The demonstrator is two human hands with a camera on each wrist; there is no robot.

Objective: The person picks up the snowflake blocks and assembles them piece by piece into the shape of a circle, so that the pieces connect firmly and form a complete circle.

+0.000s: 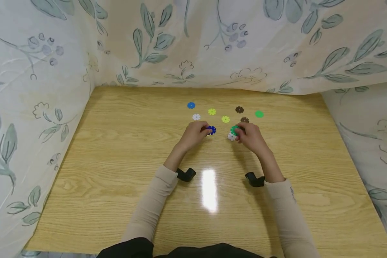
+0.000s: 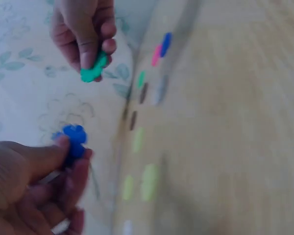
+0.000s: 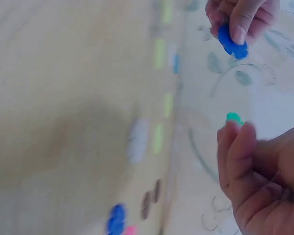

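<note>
My left hand [image 1: 192, 135] pinches a dark blue notched plastic disc [image 1: 212, 130] between thumb and fingers. A green notched disc [image 1: 234, 130] is pinched the same way in my right hand [image 1: 252, 137]. Both discs are raised above the table with a small gap between them, as the left wrist view shows with the blue disc [image 2: 76, 134] and the green disc [image 2: 92, 73]. In the right wrist view, fingers cover most of the green disc [image 3: 233, 117]. Below it, a white disc [image 1: 231, 137] lies on the table.
Loose discs lie beyond my hands on the wooden table [image 1: 122, 143]: blue [image 1: 191, 105], white [image 1: 196, 117], yellow [image 1: 211, 111], brown [image 1: 239, 109] and green [image 1: 259, 114]. A pink disc [image 2: 157, 55] lies beside another blue one. A floral curtain [image 1: 200, 43] borders the table.
</note>
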